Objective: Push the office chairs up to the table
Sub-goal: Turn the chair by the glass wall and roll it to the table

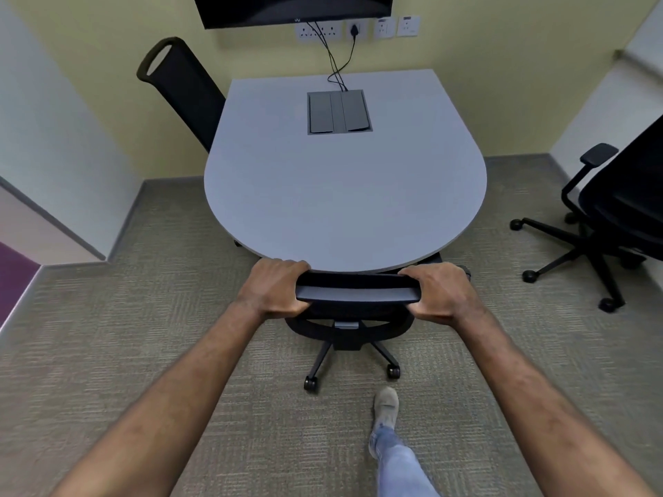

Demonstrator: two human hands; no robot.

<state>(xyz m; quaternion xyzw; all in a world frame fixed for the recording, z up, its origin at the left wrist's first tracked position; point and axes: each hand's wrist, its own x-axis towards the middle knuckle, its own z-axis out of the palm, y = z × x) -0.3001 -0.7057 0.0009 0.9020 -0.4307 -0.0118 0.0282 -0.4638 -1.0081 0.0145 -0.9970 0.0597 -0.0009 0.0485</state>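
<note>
Both hands clamped on the top rail of an office chair (357, 294) at 6 o'clock of the table (341, 195): left hand (274, 288) curled round the rail's left end, right hand (439, 294) curled round its right end, fingers over the far edge, thumbs underneath. Chair back touching or just short of the table's rounded near edge, hard to tell which from this angle; seat hidden under the top, base and two casters showing behind on the carpet (143, 353). Second chair (183, 87) at about 10 o'clock of the table, backrest tilted against the left edge, seat tucked out of sight. Third chair (610, 224) at 3 o'clock, well apart from the table, standing free near the right wall with armrest and star base in full view. Grey hatch (339, 112) set into the tabletop toward 12 o'clock, two black cables (335, 62) running from it up to the wall sockets (319, 31), beneath a dark screen (294, 9). One foot in a pale shoe (386, 405) planted just behind the held chair's casters, jeans leg trailing toward 6 o'clock.
</note>
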